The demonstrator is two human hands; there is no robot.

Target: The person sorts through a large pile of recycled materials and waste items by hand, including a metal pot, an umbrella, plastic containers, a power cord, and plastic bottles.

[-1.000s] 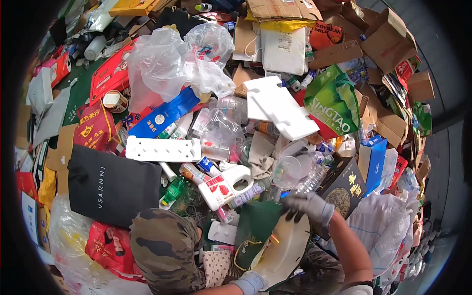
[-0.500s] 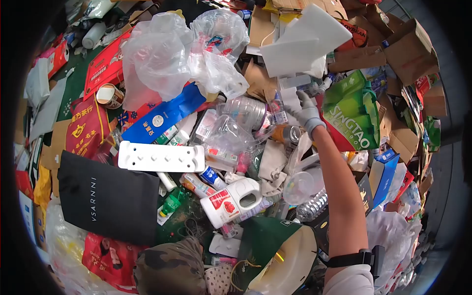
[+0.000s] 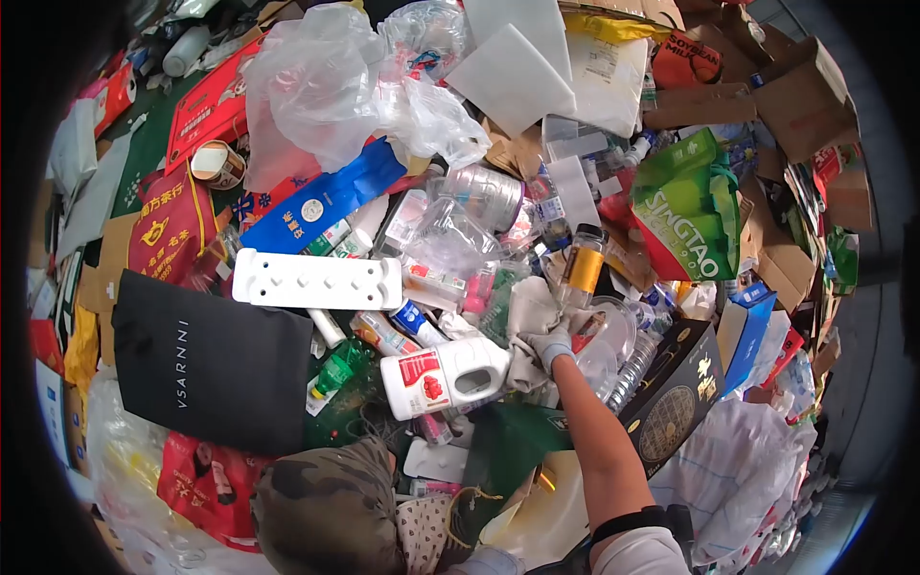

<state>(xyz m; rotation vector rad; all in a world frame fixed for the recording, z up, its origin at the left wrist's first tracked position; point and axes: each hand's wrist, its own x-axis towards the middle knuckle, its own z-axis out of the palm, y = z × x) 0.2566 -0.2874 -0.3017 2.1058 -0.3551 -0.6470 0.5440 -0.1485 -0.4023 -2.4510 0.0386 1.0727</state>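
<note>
My right hand [image 3: 548,347], in a pale grey glove, reaches in from the lower right. Its fingers are closed on a crumpled beige cloth [image 3: 530,309] amid the mixed waste. Just above lies a clear bottle with a dark cap and amber label [image 3: 584,265]. A clear round plastic lid [image 3: 609,331] is right of the hand. To the left rests a white jug with a red label [image 3: 446,378], its handle toward my hand. My left hand does not show; a pale patch at the bottom edge is too cut off to identify.
White foam sheets [image 3: 513,81] and clear plastic bags [image 3: 311,96] lie at the back. A black bag [image 3: 211,364] and white perforated tray [image 3: 316,280] are left. Right are a green Singtao bag [image 3: 685,206] and black box [image 3: 671,398]. A camouflage cap [image 3: 326,508] blocks the bottom.
My right hand has come down from beside the foam sheets to the beige cloth. The foam sheets have shifted left. The amber-labelled bottle and more of the black box now show.
</note>
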